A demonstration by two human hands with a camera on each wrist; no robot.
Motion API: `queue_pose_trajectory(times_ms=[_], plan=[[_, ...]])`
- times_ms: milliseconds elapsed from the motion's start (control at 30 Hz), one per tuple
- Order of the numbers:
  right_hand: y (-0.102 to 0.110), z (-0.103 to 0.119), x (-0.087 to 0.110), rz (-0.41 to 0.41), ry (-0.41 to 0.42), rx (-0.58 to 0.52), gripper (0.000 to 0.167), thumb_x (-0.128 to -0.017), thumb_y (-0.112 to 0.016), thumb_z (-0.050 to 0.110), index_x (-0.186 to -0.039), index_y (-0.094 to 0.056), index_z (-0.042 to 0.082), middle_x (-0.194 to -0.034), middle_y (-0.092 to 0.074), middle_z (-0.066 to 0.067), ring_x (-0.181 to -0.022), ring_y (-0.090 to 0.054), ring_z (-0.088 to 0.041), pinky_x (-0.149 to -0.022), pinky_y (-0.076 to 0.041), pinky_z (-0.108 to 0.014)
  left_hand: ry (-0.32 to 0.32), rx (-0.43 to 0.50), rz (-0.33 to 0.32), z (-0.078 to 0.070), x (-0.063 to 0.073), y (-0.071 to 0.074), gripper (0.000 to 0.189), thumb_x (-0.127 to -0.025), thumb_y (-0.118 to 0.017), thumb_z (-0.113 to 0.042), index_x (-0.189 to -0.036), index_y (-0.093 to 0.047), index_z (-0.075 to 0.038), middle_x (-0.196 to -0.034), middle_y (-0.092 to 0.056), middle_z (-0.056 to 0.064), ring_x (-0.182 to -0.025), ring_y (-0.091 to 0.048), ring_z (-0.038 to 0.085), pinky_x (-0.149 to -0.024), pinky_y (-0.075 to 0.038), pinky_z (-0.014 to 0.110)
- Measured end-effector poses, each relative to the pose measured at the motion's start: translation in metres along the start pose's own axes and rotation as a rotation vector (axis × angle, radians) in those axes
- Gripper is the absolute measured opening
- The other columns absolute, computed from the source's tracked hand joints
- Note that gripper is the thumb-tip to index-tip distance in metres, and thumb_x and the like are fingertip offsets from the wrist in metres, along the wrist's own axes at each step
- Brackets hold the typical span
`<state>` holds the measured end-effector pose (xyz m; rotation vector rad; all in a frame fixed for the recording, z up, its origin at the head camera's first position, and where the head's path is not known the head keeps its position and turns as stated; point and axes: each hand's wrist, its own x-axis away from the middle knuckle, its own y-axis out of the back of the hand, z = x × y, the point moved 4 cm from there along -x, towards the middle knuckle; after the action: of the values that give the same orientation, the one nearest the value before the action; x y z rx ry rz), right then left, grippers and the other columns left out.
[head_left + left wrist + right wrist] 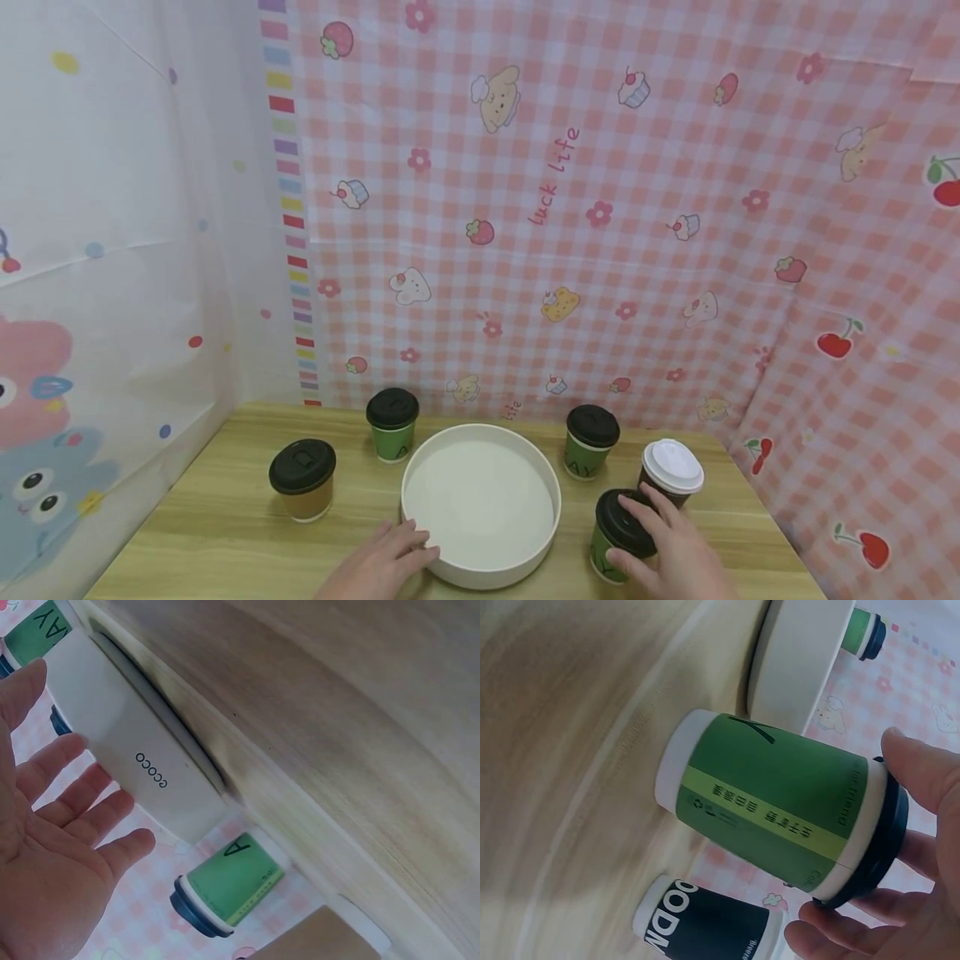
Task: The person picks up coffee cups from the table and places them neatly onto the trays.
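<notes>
A round cream tray (489, 577) stands on the table, its outer wall lettered "ecoco" in the left wrist view. My left hand (384, 560) is at the tray's near-left rim, fingers loosely extended and holding nothing. To the right of the tray is a green paper coffee cup (602, 557) with a black lid (889, 840). My right hand (678, 550) grips that lid, thumb on one side and fingers on the other; the cup is upright, its base close over the table. Just behind it is a dark cup with a white lid (672, 467).
Behind the tray stand two more green cups with black lids, one at the left (393, 442) and one at the right (587, 458). A brown cup (307, 502) with a black lid is at the far left. Patterned cloths (525, 250) hang around the wooden table (210, 533).
</notes>
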<state>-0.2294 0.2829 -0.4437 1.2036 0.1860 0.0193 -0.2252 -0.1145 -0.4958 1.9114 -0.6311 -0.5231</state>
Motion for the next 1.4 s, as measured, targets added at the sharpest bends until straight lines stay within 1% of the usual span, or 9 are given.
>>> queue_pose_trajectory(times_ms=[133,267,533,667,833,967,1133,1233,1400], plan=[[-0.002,0.001,0.002,-0.027,-0.002,-0.02,0.073,-0.085,-0.086,0.056,-0.145,-0.066,0.02,-0.159,-0.052,-0.026,-0.131,-0.062,-0.055,-0.095,-0.059,-0.065,-0.019,-0.013,-0.015,0.001,0.001,-0.002,0.071,-0.095,-0.066,-0.071,-0.145,-0.067,-0.021,-0.149,-0.063,0.007,-0.144,-0.056,0.039,-0.117,-0.046,0.065],[-0.005,0.001,0.004,-0.07,0.002,-0.032,0.071,-0.085,-0.087,0.054,-0.143,-0.067,0.02,-0.157,-0.053,-0.026,-0.129,-0.062,-0.055,-0.095,-0.059,-0.064,-0.03,-0.03,-0.024,0.002,0.001,-0.003,0.071,-0.095,-0.066,-0.071,-0.145,-0.066,-0.022,-0.148,-0.063,0.007,-0.143,-0.057,0.039,-0.116,-0.048,0.065],[-0.01,0.001,0.007,-0.208,0.048,-0.032,0.064,-0.082,-0.091,0.048,-0.135,-0.071,0.019,-0.149,-0.06,-0.025,-0.119,-0.068,-0.053,-0.084,-0.062,-0.061,-0.052,-0.062,-0.048,0.001,0.003,-0.004,0.071,-0.096,-0.064,-0.071,-0.145,-0.066,-0.02,-0.148,-0.064,0.008,-0.142,-0.058,0.039,-0.113,-0.05,0.065],[-0.012,0.001,0.008,-0.242,0.053,-0.038,0.062,-0.082,-0.092,0.046,-0.133,-0.072,0.018,-0.148,-0.061,-0.025,-0.119,-0.068,-0.053,-0.082,-0.062,-0.062,-0.065,-0.076,-0.061,0.001,0.003,-0.004,0.071,-0.097,-0.063,-0.071,-0.145,-0.067,-0.019,-0.147,-0.064,0.009,-0.141,-0.059,0.039,-0.113,-0.051,0.064],[-0.013,0.002,0.008,-0.299,0.074,-0.039,0.059,-0.08,-0.093,0.041,-0.13,-0.074,0.017,-0.144,-0.063,-0.025,-0.119,-0.068,-0.052,-0.084,-0.061,-0.064,-0.072,-0.071,-0.066,0.003,0.004,-0.004,0.071,-0.097,-0.063,-0.071,-0.145,-0.066,-0.019,-0.147,-0.064,0.009,-0.141,-0.059,0.04,-0.112,-0.051,0.065],[-0.014,0.003,0.007,-0.34,0.093,-0.04,0.057,-0.079,-0.094,0.037,-0.128,-0.075,0.016,-0.142,-0.064,-0.024,-0.12,-0.068,-0.051,-0.088,-0.061,-0.065,-0.062,-0.055,-0.052,0.004,0.004,-0.005,0.072,-0.096,-0.063,-0.071,-0.147,-0.065,-0.02,-0.149,-0.062,0.009,-0.143,-0.057,0.04,-0.113,-0.05,0.065],[-0.016,0.002,0.007,-0.339,0.083,-0.045,0.056,-0.08,-0.093,0.038,-0.129,-0.074,0.016,-0.143,-0.064,-0.024,-0.123,-0.066,-0.052,-0.09,-0.06,-0.067,-0.061,-0.064,-0.057,0.005,0.004,-0.006,0.072,-0.096,-0.063,-0.071,-0.147,-0.065,-0.02,-0.149,-0.062,0.008,-0.143,-0.057,0.04,-0.113,-0.05,0.064],[-0.017,0.002,0.007,-0.353,0.084,-0.049,0.056,-0.079,-0.094,0.037,-0.128,-0.075,0.017,-0.143,-0.064,-0.023,-0.123,-0.066,-0.052,-0.09,-0.059,-0.067,-0.061,-0.066,-0.06,0.005,0.004,-0.006,0.072,-0.096,-0.063,-0.072,-0.147,-0.065,-0.02,-0.149,-0.062,0.008,-0.143,-0.057,0.039,-0.114,-0.051,0.063],[-0.019,0.002,0.007,-0.416,0.11,-0.046,0.057,-0.075,-0.096,0.034,-0.125,-0.076,0.016,-0.139,-0.066,-0.021,-0.12,-0.067,-0.05,-0.088,-0.06,-0.066,-0.059,-0.058,-0.061,0.005,0.004,-0.007,0.073,-0.096,-0.062,-0.072,-0.147,-0.064,-0.02,-0.149,-0.062,0.008,-0.144,-0.057,0.039,-0.114,-0.05,0.063]])
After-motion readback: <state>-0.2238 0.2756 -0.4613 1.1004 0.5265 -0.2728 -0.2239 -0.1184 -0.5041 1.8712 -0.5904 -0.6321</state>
